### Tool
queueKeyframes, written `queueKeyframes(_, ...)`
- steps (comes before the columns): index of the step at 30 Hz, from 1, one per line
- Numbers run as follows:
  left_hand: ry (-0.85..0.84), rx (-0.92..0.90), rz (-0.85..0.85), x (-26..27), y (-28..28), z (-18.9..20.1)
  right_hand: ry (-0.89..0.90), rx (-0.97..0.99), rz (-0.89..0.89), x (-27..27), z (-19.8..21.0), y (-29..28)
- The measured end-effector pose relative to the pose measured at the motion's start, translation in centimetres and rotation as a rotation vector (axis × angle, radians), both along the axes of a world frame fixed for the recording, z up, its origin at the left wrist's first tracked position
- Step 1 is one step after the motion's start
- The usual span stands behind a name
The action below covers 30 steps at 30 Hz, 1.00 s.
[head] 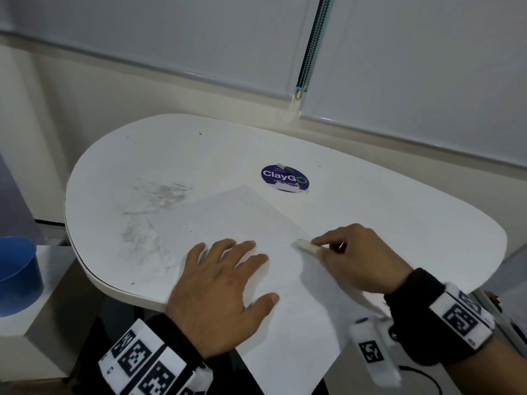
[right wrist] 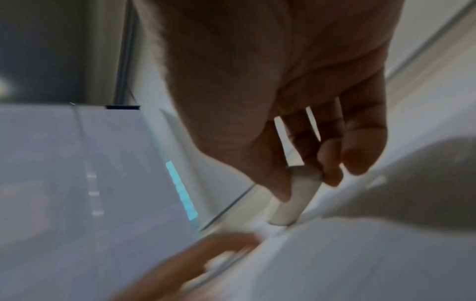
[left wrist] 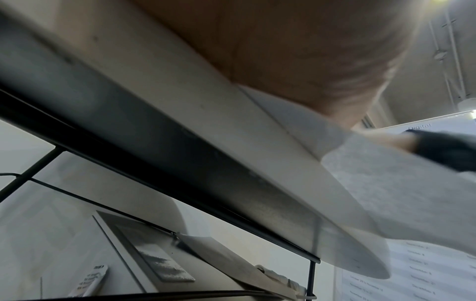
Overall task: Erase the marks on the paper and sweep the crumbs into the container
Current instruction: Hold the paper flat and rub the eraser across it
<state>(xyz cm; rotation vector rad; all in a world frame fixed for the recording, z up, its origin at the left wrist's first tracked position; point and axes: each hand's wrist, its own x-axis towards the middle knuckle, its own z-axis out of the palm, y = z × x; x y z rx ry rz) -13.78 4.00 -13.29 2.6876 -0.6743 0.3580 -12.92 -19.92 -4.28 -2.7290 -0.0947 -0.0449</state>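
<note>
- A white table (head: 399, 212) with a rounded outline carries everything; its far edge runs along the wall, and its left end curves round.
- A white sheet of paper (head: 256, 223) lies at an angle on the near middle of the surface, one corner hanging past the near edge.
- A round dark-blue sticker (head: 283, 177) reading "ClayGo" sits just beyond the paper's far corner.
- Grey smudges (head: 154, 218) spread over the surface left of the paper.

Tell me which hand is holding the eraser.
The right hand pinches the white eraser against the paper; the left hand lies flat with spread fingers, pressing the sheet down.
</note>
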Motion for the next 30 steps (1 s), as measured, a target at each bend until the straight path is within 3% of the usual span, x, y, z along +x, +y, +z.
queueKeyframes(5, -0.01, 0.017, 0.005, 0.1, -0.1, -0.1, 0.104, 0.0, 0.127, -1.8, 0.1, 1.2)
queueKeyframes(9, 0.004, 0.028, 0.006, 0.0, -0.1, 0.0, 0.021, -0.04, -0.021, 0.6, 0.8, -0.5)
queueKeyframes(13, 0.007, 0.022, 0.004, 0.1, -0.1, 0.1, 0.072, -0.084, 0.077, -0.4, 0.1, 0.6)
queueKeyframes(16, 0.009, 0.03, -0.003, 0.1, 0.0, 0.4, 0.043, -0.143, 0.0, 0.2, 0.9, 0.1)
queueKeyframes(18, 0.012, 0.008, -0.014, 0.1, 0.1, 0.7, 0.004, -0.105, -0.064, 0.3, 1.6, -0.6)
queueKeyframes(22, 0.016, -0.068, -0.044, 0.6, 0.2, 1.1, 0.021, -0.038, 0.039, -1.9, 2.0, 0.3)
queueKeyframes(27, 0.106, -0.063, -0.083, 0.8, 0.1, 1.0, 0.023, 0.023, 0.084, -4.0, -0.1, 1.5)
queueKeyframes(30, 0.136, -0.009, -0.082, 0.8, 0.2, 1.1, -0.042, -0.022, 0.005, -3.0, -1.1, 0.2)
